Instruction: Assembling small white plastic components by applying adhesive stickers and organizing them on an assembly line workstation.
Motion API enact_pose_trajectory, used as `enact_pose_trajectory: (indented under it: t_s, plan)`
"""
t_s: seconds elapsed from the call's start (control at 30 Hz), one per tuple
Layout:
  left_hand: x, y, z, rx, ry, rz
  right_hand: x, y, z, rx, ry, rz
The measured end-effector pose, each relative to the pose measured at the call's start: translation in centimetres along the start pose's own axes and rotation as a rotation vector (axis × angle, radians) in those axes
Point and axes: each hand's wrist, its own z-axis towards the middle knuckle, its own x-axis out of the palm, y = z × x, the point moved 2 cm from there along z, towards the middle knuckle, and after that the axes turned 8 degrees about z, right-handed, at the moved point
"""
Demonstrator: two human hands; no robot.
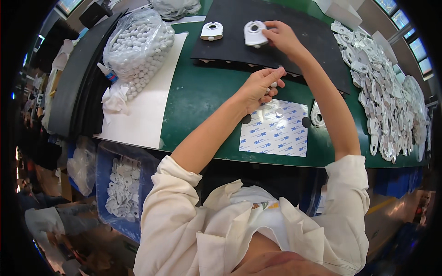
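Observation:
My right hand [284, 40] pinches the right edge of a white plastic part [252, 36] with a dark-centred ring, on a black foam board [306, 23]. A small white ball shows at that part's near end. To its left on the board sits a similar white part [212, 34], also with a ball at its near end. Nearer me, my left hand [258, 88] is closed around a few small white balls [274, 84]; its thumb and forefinger press together at the board's near edge. What lies between those two fingertips is too small to tell.
A printed backing sheet [274, 133] lies on the green table [198, 124], with one white part [316, 115] beside it. At left are a bag of white balls [138, 43], a glue bottle [108, 73] and white board [156, 106]. Many white parts [375, 87] are heaped at right; a blue bin [103, 184] stands below left.

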Motion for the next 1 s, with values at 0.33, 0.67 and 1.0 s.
enact_pose_trajectory:
  t_s: [0.33,0.67,1.0]
  plan:
    - [-0.5,0.1,0.4,0.036,-0.010,-0.094,6.2,-1.2,4.8,-0.417,-0.061,-0.700]
    - [-0.6,0.2,0.2,0.011,-0.035,-0.183,9.4,-2.5,5.0,-0.661,0.336,-0.501]
    - [-0.9,0.1,0.2,0.014,0.026,-0.254,6.0,0.3,4.4,-0.539,0.161,-0.330]
